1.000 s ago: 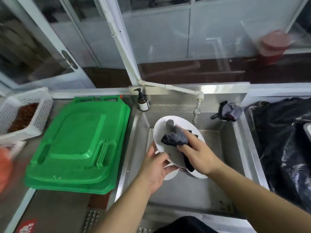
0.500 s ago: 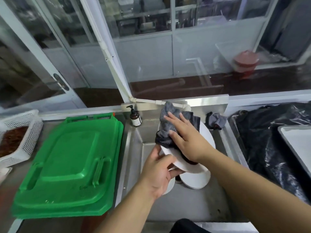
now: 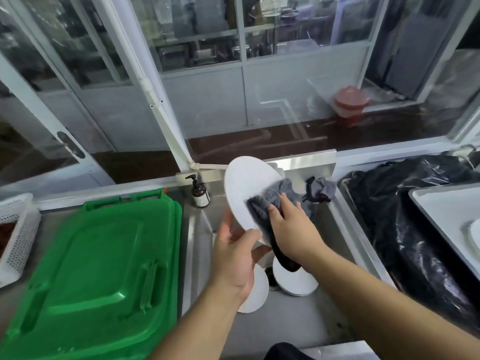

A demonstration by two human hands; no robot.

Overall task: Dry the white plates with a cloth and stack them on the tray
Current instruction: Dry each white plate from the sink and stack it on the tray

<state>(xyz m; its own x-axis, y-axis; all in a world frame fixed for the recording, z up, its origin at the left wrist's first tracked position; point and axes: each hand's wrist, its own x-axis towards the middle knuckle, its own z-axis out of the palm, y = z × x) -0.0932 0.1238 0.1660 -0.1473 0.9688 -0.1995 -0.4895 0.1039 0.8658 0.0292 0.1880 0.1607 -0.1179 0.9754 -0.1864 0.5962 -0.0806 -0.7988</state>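
I hold a white plate (image 3: 246, 185) tilted up over the steel sink (image 3: 197, 255). My left hand (image 3: 236, 258) grips its lower rim, thumb on the face. My right hand (image 3: 291, 224) presses a grey cloth (image 3: 265, 203) against the plate's right side, fingers curled over the cloth, whose dark end hangs below the wrist. Two more white plates lie in the sink bottom, one (image 3: 255, 289) under my left hand, another (image 3: 296, 281) under my right wrist. A white tray (image 3: 446, 216) sits at the far right with a plate's edge (image 3: 476, 237) on it.
A green plastic lid (image 3: 98, 271) covers the counter left of the sink. A brown pump bottle (image 3: 200, 193) stands at the sink's back corner. Another grey rag (image 3: 322, 190) lies behind the sink. Black plastic sheeting (image 3: 389, 216) lies under the tray. A white basket (image 3: 18, 229) sits far left.
The cloth and my right hand slid from the plate's top down to its right side, baring the upper face. The view shifted, so the tray shows more at the right.
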